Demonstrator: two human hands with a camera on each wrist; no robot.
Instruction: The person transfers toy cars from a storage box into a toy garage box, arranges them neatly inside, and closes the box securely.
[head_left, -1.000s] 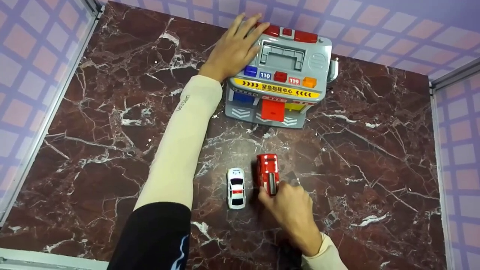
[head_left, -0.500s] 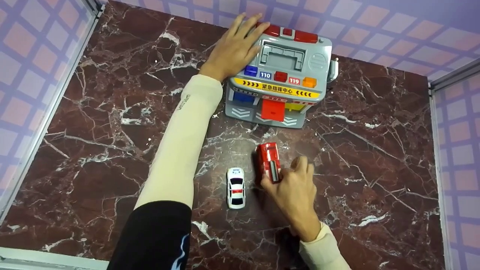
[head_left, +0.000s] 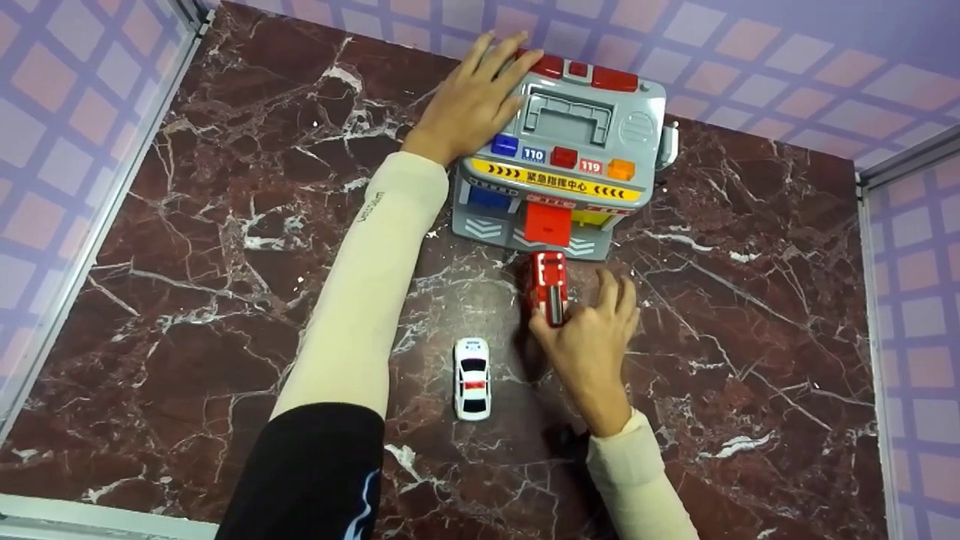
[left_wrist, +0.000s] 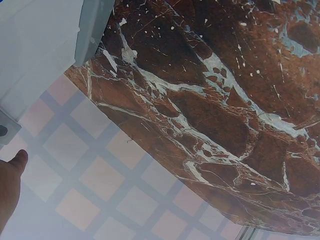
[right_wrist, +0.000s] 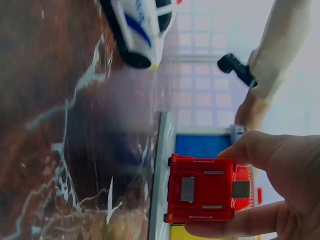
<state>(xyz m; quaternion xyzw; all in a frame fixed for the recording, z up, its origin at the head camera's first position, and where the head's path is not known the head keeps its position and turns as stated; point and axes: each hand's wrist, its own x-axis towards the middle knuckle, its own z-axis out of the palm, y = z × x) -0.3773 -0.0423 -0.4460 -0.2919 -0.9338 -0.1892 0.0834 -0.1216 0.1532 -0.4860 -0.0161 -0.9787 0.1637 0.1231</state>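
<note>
A red toy fire truck [head_left: 549,285] stands on the marbled surface, its front close to the grey ramp of a toy emergency station. My right hand [head_left: 589,337] pinches its rear between thumb and forefinger, the other fingers spread to the right. In the right wrist view the truck's red back [right_wrist: 200,189] shows between the thumb and a finger. My left hand [head_left: 471,101] rests with spread fingers on the upper left of the toy station [head_left: 637,97]. The station's red door [head_left: 547,223] hangs over the ramp in front of the truck, between a blue and a yellow door.
A white toy car [head_left: 472,379] with a red roof bar stands left of and behind the truck. Behind the station rises a wall with a checked pattern [head_left: 712,79]. Metal frame rails [head_left: 105,225] edge the marbled surface [head_left: 750,330].
My right hand has slid the fire truck forward, away from beside the white car to the station's ramp. My left hand stays on the station.
</note>
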